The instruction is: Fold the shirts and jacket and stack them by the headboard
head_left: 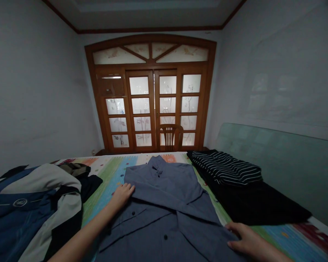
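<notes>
A blue-grey button-front shirt (164, 214) lies spread on the bed with its collar at the far end and its body folded over itself. My left hand (122, 194) rests flat on the shirt's left side near the fold, with its fingers spread a little. My right hand (243, 238) lies at the shirt's lower right edge, fingers on the cloth, and shows no clear pinch. The colourful patterned bedsheet (109, 178) shows on both sides of the shirt.
A blue, white and black jacket (35, 207) lies heaped at the left of the bed. Black cloth (251, 203) lies at the right under a black-and-white striped garment (225, 167). A glass panel (273, 171) stands along the right wall. A wooden chair (170, 137) stands beyond the bed.
</notes>
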`<move>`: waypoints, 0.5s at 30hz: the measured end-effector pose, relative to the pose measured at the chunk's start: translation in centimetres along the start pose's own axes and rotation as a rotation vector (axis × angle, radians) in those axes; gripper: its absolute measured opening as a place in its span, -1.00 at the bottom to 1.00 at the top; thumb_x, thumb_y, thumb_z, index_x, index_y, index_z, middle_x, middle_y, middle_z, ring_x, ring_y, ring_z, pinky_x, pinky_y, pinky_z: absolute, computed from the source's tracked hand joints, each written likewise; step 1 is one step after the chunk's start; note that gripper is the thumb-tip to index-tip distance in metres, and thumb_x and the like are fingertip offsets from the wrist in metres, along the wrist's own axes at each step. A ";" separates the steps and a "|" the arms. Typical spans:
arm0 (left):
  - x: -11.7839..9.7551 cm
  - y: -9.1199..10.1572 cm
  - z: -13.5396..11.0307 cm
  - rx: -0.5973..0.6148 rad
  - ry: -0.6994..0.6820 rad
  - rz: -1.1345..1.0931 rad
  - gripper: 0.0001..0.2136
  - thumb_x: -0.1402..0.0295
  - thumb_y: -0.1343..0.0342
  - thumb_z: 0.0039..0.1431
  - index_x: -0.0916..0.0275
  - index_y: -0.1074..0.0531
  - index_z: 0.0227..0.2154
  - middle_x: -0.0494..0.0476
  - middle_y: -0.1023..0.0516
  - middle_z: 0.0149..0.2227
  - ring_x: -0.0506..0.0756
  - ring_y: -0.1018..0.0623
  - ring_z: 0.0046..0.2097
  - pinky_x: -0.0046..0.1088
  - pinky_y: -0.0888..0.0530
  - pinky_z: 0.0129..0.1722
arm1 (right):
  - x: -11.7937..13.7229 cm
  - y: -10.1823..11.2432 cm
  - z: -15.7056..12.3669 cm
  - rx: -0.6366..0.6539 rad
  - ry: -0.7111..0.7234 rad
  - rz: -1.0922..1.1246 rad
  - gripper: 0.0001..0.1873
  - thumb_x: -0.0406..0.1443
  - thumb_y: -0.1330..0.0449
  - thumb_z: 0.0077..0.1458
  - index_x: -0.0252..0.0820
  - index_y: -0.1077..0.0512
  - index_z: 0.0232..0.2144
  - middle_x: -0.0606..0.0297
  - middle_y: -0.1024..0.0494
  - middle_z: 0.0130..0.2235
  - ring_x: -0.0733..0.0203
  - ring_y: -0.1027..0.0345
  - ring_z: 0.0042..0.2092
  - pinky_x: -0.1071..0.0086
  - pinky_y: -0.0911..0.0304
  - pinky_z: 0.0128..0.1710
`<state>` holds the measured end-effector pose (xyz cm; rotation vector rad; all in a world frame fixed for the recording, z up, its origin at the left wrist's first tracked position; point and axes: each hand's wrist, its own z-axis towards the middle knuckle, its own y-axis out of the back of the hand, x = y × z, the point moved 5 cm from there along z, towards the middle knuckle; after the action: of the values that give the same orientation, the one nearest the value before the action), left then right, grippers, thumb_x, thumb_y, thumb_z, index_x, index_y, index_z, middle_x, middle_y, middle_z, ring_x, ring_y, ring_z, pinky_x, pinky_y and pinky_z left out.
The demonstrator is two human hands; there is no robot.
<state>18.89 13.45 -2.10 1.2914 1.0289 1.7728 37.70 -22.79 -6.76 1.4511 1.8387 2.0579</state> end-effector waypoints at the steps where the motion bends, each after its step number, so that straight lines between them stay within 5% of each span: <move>1: 0.3 -0.1 0.0 -0.007 0.000 0.010 -0.67 0.62 0.21 0.03 0.30 -0.33 -0.19 0.23 -0.45 -0.31 0.15 -0.42 -0.26 -0.32 -0.32 -0.27 | 0.7 0.8 0.3 0.012 0.025 -0.014 -0.71 -0.34 -0.05 -0.32 -0.19 -0.45 -0.43 0.25 -0.51 -0.37 0.10 -0.36 -0.28 0.42 -0.21 -0.31; 4: 1.4 0.1 -0.4 -0.030 0.015 0.024 -0.70 0.61 0.18 0.03 0.30 -0.35 -0.21 0.22 -0.46 -0.32 0.14 -0.43 -0.27 -0.36 -0.35 -0.31 | 4.3 5.4 0.6 -0.137 0.119 -0.139 -0.81 -0.38 0.00 -0.25 -0.18 -0.40 -0.52 0.31 -0.48 -0.46 0.17 -0.34 -0.37 0.43 -0.19 -0.41; 6: 2.5 0.3 -1.1 -0.043 0.044 0.032 -0.69 0.62 0.17 0.03 0.31 -0.35 -0.20 0.23 -0.47 -0.33 0.14 -0.44 -0.28 -0.36 -0.36 -0.33 | 8.0 8.7 -0.3 -0.400 0.319 -0.271 -0.83 -0.35 0.01 -0.10 -0.17 -0.38 -0.48 0.29 -0.45 -0.44 0.20 -0.32 -0.38 0.41 -0.18 -0.41; 8: 3.5 0.6 -2.1 -0.049 0.072 0.053 -0.68 0.64 0.17 0.02 0.35 -0.35 -0.18 0.24 -0.47 -0.32 0.15 -0.44 -0.27 -0.35 -0.38 -0.32 | 11.9 9.8 -2.5 -0.657 0.617 -0.448 -0.82 -0.34 0.03 0.00 -0.17 -0.37 -0.43 0.28 -0.42 -0.46 0.21 -0.29 -0.38 0.36 -0.17 -0.36; 11: 4.8 0.2 -3.6 -0.045 0.105 0.097 -0.63 0.66 0.20 0.00 0.38 -0.33 -0.13 0.27 -0.47 -0.28 0.16 -0.43 -0.23 -0.34 -0.38 -0.27 | 14.7 5.8 -5.9 -0.841 0.991 -0.668 -0.72 -0.44 0.13 0.09 -0.18 -0.37 -0.41 0.29 -0.41 -0.50 0.25 -0.26 -0.40 0.31 -0.14 -0.26; 15: 5.4 -1.9 -5.0 0.039 0.100 0.078 -0.55 0.68 0.23 -0.02 0.30 -0.29 -0.06 0.29 -0.44 -0.17 0.16 -0.42 -0.15 -0.33 -0.36 -0.19 | 12.3 -2.1 -6.5 -0.750 0.960 -0.782 -0.54 -0.54 0.26 0.09 -0.14 -0.28 -0.64 0.37 -0.36 -0.61 0.29 -0.21 -0.52 0.38 -0.17 -0.34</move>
<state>12.90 18.09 -2.52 1.2933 1.0860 1.9019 25.51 -20.14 -0.20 -0.4501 1.1150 2.5831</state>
